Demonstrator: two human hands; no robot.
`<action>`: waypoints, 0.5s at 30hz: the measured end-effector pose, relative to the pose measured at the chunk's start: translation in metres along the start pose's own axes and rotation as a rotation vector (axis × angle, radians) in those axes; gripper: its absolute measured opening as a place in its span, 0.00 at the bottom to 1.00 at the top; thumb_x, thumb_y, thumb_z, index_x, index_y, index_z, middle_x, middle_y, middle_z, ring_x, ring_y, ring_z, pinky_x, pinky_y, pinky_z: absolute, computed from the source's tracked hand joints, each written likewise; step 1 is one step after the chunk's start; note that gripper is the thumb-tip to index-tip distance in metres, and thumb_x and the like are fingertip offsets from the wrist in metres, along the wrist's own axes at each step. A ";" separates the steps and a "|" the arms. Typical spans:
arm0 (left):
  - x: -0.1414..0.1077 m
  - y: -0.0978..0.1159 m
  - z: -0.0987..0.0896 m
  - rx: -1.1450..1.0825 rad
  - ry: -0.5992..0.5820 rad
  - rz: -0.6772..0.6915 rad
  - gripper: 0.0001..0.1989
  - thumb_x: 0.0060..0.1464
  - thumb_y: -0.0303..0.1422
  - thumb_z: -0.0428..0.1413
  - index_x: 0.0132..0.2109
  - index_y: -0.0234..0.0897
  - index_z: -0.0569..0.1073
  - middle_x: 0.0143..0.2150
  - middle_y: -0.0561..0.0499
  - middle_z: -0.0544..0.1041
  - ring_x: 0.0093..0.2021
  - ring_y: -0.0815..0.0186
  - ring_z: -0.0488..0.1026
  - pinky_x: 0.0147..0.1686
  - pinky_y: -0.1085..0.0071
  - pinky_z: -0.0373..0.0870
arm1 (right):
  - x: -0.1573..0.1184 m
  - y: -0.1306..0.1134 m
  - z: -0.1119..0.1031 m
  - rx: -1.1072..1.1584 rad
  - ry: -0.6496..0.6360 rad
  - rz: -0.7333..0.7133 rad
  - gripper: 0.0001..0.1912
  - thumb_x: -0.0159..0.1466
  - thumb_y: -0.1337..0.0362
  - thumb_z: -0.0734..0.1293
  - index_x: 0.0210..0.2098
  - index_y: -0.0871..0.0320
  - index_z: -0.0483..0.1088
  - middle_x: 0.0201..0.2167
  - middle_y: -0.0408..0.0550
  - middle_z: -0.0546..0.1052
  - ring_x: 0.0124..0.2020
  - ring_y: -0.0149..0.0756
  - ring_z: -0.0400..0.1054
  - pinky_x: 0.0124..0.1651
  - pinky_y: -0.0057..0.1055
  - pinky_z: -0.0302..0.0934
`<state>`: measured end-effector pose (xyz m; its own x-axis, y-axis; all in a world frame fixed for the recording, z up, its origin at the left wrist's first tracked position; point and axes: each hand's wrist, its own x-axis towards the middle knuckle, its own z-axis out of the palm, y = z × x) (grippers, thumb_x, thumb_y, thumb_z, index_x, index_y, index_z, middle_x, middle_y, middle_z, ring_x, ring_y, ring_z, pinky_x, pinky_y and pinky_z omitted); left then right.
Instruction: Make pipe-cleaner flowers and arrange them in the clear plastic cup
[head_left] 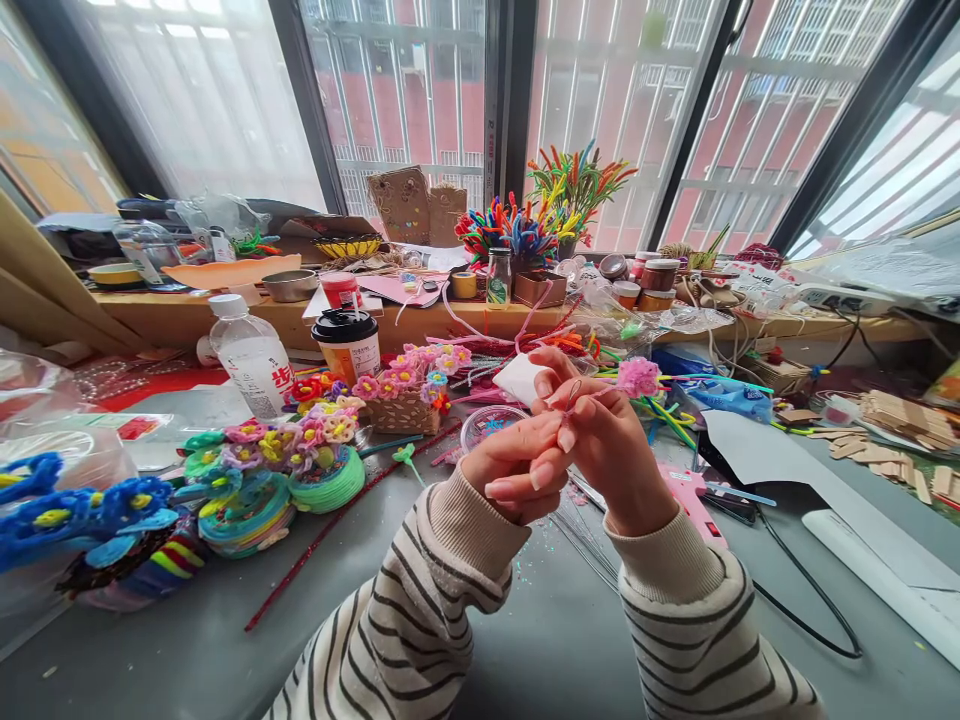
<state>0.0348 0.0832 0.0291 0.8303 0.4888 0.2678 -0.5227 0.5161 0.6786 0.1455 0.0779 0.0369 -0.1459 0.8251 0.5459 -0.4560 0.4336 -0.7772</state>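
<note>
My left hand [525, 465] and my right hand [604, 440] meet above the middle of the grey table. Their fingertips pinch together around a thin wire loop [574, 390], and the fingers hide the rest of it. Both hands are closed. Just behind them lies a white piece [523, 378], partly covered by the right fingers. A round clear container [491, 425] with blue bits stands beside the left hand. Beyond the right hand is a pink fluffy ball [639, 377]. Loose thin wires [581, 540] lie on the table below the hands.
Pipe-cleaner flower pots [326, 480], a bottle [251, 355] and a lidded cup [347, 345] stand left. A red glitter stem [322, 560] crosses the table. At right are a pink glue gun [694, 505], its black cable [817, 580], white sheets [772, 455] and wooden sticks [907, 425].
</note>
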 end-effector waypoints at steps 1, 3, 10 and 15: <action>0.000 0.000 0.001 -0.043 -0.032 0.004 0.09 0.42 0.33 0.59 0.24 0.34 0.68 0.11 0.62 0.59 0.03 0.84 0.39 0.02 0.84 0.39 | 0.000 0.001 0.000 0.018 -0.006 -0.001 0.04 0.50 0.56 0.69 0.22 0.47 0.75 0.39 0.43 0.72 0.41 0.36 0.61 0.42 0.35 0.59; 0.000 -0.001 0.002 -0.124 -0.114 0.009 0.06 0.46 0.30 0.56 0.25 0.32 0.69 0.12 0.61 0.63 0.03 0.85 0.40 0.02 0.86 0.43 | 0.000 0.003 0.000 0.056 -0.021 -0.001 0.04 0.50 0.56 0.69 0.22 0.47 0.75 0.41 0.41 0.71 0.39 0.34 0.61 0.42 0.34 0.59; 0.000 -0.003 0.004 -0.216 -0.182 -0.061 0.04 0.47 0.27 0.55 0.28 0.29 0.72 0.12 0.59 0.66 0.03 0.85 0.41 0.01 0.86 0.41 | -0.001 0.007 -0.002 0.160 -0.110 -0.034 0.03 0.52 0.58 0.68 0.23 0.45 0.74 0.48 0.35 0.69 0.43 0.32 0.62 0.45 0.31 0.59; 0.002 -0.005 0.009 -0.184 -0.129 -0.088 0.05 0.43 0.28 0.57 0.25 0.30 0.71 0.10 0.59 0.64 0.03 0.84 0.41 0.01 0.85 0.38 | -0.002 0.009 -0.003 0.174 -0.097 -0.047 0.05 0.51 0.57 0.69 0.20 0.47 0.72 0.47 0.35 0.70 0.48 0.34 0.61 0.48 0.35 0.60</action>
<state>0.0411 0.0753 0.0319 0.8860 0.3482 0.3063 -0.4637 0.6780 0.5704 0.1441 0.0815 0.0276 -0.2011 0.7631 0.6142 -0.6078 0.3945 -0.6892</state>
